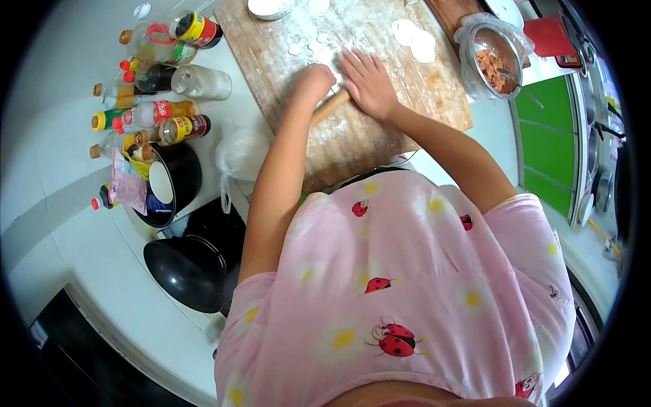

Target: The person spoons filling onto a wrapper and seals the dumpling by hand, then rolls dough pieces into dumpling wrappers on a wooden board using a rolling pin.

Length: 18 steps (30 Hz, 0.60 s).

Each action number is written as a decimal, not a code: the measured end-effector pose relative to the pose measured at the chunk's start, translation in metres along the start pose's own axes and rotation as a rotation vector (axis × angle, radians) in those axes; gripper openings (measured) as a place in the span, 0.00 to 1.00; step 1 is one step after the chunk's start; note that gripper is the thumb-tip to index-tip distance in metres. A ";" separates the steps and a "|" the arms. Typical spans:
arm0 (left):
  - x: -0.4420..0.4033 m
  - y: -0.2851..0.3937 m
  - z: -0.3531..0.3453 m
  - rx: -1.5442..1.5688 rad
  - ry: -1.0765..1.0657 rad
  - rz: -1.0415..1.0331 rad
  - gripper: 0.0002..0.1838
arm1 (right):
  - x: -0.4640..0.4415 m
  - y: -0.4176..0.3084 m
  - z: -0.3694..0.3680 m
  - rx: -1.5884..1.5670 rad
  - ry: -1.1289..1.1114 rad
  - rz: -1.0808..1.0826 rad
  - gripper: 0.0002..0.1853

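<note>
A floured wooden board [400,115] lies in front of me. On it, my right hand [368,85] rests flat with fingers stretched out, its palm over one end of a rolling pin [330,107]. Just to the left, my left hand [314,83] is closed, fingers curled at the edge of a small white dough wrapper [336,84]. Most of that wrapper is hidden by the hands. Beyond them sit several small dough pieces [313,46]. Flat round wrappers [423,47] overlap at the board's right side.
A metal bowl of filling [494,64] with a spoon stands right of the board. Several bottles [159,112] and a glass jar [201,82] crowd the left counter. A white plastic bag [243,152], a black pot [183,173] and a dark wok lid [184,271] are nearer me.
</note>
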State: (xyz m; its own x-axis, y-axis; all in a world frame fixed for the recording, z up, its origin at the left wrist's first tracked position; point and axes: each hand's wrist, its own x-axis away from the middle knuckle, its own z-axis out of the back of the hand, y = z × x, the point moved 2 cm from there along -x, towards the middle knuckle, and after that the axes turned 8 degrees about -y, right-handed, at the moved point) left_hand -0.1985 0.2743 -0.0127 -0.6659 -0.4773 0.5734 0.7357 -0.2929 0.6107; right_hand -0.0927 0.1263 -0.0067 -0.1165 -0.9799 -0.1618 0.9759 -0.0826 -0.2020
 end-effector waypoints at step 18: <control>0.007 -0.019 -0.008 0.118 -0.220 0.030 0.08 | 0.023 0.000 0.012 -0.078 -0.089 0.048 0.26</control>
State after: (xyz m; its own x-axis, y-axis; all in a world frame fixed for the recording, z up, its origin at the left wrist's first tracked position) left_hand -0.2161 0.2697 -0.0242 -0.6646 -0.2886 0.6892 0.7444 -0.1762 0.6441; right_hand -0.0935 0.1018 0.0009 -0.0497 -0.9950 -0.0872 0.9622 -0.0243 -0.2714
